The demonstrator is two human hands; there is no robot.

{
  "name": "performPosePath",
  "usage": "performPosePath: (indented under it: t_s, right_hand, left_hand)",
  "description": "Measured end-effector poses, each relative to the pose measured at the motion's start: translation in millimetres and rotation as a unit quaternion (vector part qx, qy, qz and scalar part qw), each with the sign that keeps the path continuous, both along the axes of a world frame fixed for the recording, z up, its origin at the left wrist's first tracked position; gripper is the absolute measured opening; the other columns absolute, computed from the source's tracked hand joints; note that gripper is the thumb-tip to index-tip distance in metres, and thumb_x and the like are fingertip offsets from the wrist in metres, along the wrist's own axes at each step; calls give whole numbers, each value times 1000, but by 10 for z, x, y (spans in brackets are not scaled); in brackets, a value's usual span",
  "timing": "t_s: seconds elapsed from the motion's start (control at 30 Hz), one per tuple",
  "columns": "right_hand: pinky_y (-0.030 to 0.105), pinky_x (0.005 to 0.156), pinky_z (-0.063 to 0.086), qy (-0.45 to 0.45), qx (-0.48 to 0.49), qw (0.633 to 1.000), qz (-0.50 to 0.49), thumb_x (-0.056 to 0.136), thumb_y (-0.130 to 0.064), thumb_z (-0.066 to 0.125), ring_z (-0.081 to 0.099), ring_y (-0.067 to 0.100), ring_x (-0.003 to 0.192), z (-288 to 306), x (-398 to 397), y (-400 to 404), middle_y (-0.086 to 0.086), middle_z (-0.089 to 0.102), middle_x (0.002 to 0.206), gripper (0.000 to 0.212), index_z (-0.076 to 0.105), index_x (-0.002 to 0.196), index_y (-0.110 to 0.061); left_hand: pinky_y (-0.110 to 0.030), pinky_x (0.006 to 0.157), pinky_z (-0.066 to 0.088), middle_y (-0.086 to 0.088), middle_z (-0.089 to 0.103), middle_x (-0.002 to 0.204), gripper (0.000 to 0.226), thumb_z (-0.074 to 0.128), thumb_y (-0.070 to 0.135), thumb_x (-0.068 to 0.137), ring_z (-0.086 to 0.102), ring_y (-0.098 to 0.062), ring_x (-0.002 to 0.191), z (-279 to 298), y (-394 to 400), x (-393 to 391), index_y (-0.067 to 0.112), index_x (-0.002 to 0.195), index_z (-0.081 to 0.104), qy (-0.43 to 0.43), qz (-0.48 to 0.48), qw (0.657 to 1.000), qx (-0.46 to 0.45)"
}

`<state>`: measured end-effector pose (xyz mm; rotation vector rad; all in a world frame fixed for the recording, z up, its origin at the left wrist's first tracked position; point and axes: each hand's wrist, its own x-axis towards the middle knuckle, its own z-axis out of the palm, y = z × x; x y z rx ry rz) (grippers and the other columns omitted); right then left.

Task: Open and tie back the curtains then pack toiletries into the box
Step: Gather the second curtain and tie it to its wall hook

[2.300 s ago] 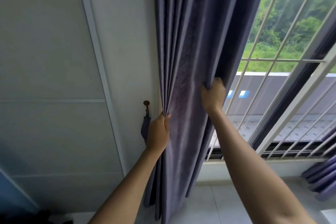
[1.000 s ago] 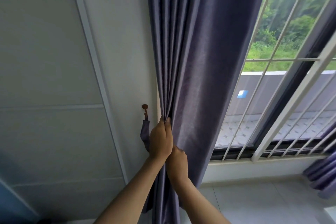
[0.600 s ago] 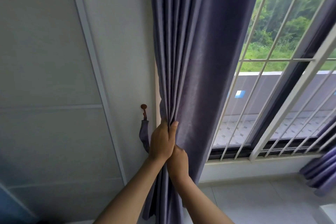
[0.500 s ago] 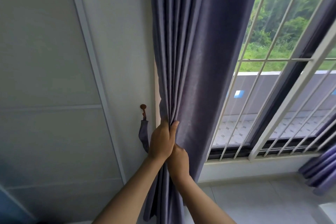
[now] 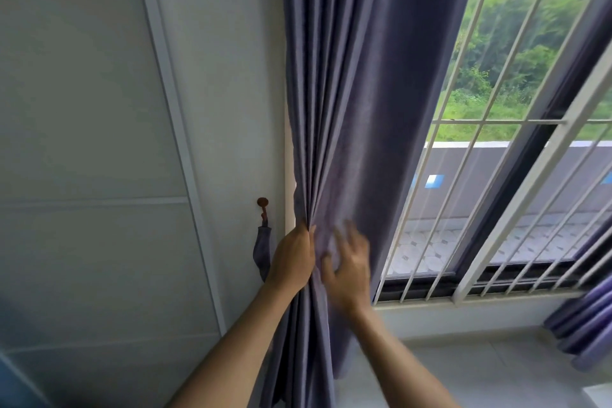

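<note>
The grey-purple curtain [image 5: 357, 83] hangs bunched at the left side of the window. My left hand [image 5: 291, 258] grips its gathered pleats at waist height. My right hand [image 5: 347, 262] is spread with fingers apart in front of the fabric just to the right, blurred, holding nothing. A brown wall hook [image 5: 263, 204] sits left of the curtain, and a purple tie-back strap [image 5: 262, 250] hangs from it. No toiletries or box are in view.
The window with white bars [image 5: 516, 129] fills the right side, its sill [image 5: 463, 305] low down. A second curtain [image 5: 586, 325] shows at the lower right edge. A white panelled wall [image 5: 99, 142] is on the left, pale floor below.
My right hand pushed the curtain's free edge left into the bunch, gripped it below my left hand, then let go and opened. My left hand kept its grip.
</note>
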<state>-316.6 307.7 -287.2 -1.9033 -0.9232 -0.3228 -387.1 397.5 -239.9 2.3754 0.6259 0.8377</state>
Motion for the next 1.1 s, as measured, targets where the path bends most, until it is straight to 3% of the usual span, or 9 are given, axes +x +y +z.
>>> performPosePath:
  t_s: [0.17, 0.23, 0.33, 0.4, 0.47, 0.6, 0.83, 1.0, 1.1]
  right_hand:
    - [32, 118, 22, -60, 207, 970, -117, 83, -26, 68, 12, 24, 147, 1306, 874, 33, 17, 15, 157, 78, 28, 147, -6]
    - [19, 113, 23, -39, 210, 968, -128, 80, -25, 71, 24, 27, 143, 1731, 1156, -6, 16, 23, 155, 90, 17, 150, -8]
    - [29, 82, 46, 71, 103, 986, -108, 79, -17, 67, 57, 27, 106, 2015, 1448, -43, 9, 56, 127, 80, 25, 147, -22]
    - [35, 69, 42, 97, -35, 988, -118, 82, -7, 58, 60, 35, 93, 1915, 1509, -14, 17, 63, 106, 42, 53, 123, -7]
    - [38, 65, 36, 89, -119, 981, -123, 85, -2, 51, 60, 44, 92, 1639, 1448, 36, 30, 64, 98, 19, 62, 98, 9]
    - [36, 61, 30, 82, -138, 983, -90, 90, -2, 48, 60, 43, 83, 1032, 1004, 108, 31, 65, 88, 20, 62, 84, 10]
    - [27, 45, 21, 116, -173, 978, -29, 88, -2, 41, 45, 22, 55, 220, 364, 134, -4, 47, 57, 33, 40, 58, -15]
    - [34, 53, 38, 100, -196, 976, 3, 87, -4, 43, 53, 25, 63, -35, 75, 179, 9, 64, 75, 17, 58, 86, -12]
    - [33, 53, 37, 82, -241, 967, 2, 91, -12, 40, 58, 27, 68, -158, -37, 190, 6, 64, 79, 19, 56, 99, -16]
  left_hand:
    - [-5, 54, 38, -8, 59, 66, 31, 37, 19, 101, 54, -10, 52, 15, 67, -2, -5, 100, 57, 18, 9, 1000, 21]
    - [-7, 52, 38, 4, 45, 59, 27, 38, 13, 100, 40, -3, 46, 26, 75, 14, -9, 101, 54, 40, -8, 999, 5]
    - [-15, 45, 35, 11, 32, 54, 20, 39, 7, 98, 31, -3, 43, 35, 77, 32, -7, 91, 52, 44, -19, 999, -15]
    - [-20, 45, 29, 8, 32, 53, 19, 39, 5, 97, 29, -4, 44, 29, 71, 36, 9, 79, 43, 44, -23, 998, -29]
    - [-18, 46, 29, 2, 37, 56, 23, 37, 6, 96, 32, -8, 47, 23, 79, 43, 16, 76, 38, 45, -33, 996, -65]
    - [-38, 63, 47, -17, 58, 79, 16, 35, 9, 97, 52, -21, 64, 37, 135, 26, 8, 103, 50, 46, -39, 992, -111]
    - [-46, 76, 49, -18, 61, 87, 26, 36, 11, 97, 59, -29, 76, 50, 174, 49, 1, 117, 49, 49, -18, 993, -108]
    - [-48, 75, 50, -18, 62, 85, 22, 36, 9, 94, 58, -28, 74, 35, 127, 77, 2, 109, 51, 23, -9, 993, -116]
    - [-35, 72, 47, -17, 64, 95, 27, 36, 9, 95, 58, -24, 81, 21, 75, 97, 4, 116, 52, -5, 12, 989, -147]
